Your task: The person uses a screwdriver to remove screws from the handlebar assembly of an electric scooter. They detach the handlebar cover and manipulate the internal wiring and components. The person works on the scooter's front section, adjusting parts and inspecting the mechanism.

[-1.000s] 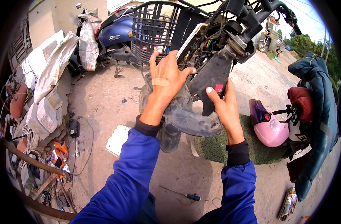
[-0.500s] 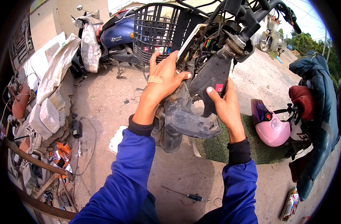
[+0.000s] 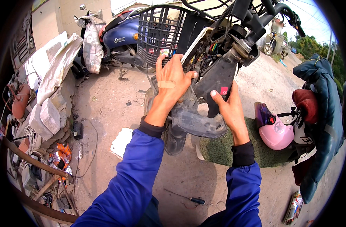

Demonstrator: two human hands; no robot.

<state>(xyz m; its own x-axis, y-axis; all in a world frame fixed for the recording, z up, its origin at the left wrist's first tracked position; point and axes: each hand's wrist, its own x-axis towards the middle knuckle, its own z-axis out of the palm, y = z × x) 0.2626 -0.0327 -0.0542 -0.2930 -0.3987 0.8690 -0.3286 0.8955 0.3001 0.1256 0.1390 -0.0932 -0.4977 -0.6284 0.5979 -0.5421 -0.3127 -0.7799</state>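
Note:
The stripped front of a scooter stands before me, with loose coloured wires (image 3: 212, 49) exposed beneath the handlebar (image 3: 269, 17). My left hand (image 3: 171, 84), with a bandage strip across its back, is wrapped over the lower part of the pale-edged front cover (image 3: 196, 42). Its thumb lies on the wiring side and its fingers reach the front side, under the basket (image 3: 159, 30). My right hand (image 3: 232, 111) grips the edge of a dark plastic panel (image 3: 214, 77), thumb on the near face, fingers behind. A curved, dusty black plastic part (image 3: 199, 125) sits low between my forearms.
A screwdriver (image 3: 197, 200) lies on the ground near my feet. Green matting (image 3: 214, 147) covers the footboard, with a pink helmet (image 3: 277, 136) at right. A blue scooter (image 3: 120, 39) is parked behind; blocks (image 3: 50, 115) and scrap line the left side.
My left hand has shifted a little right, and the basket and front cover have moved slightly right too. More of the white piece on the ground shows. My right hand stays nearly still.

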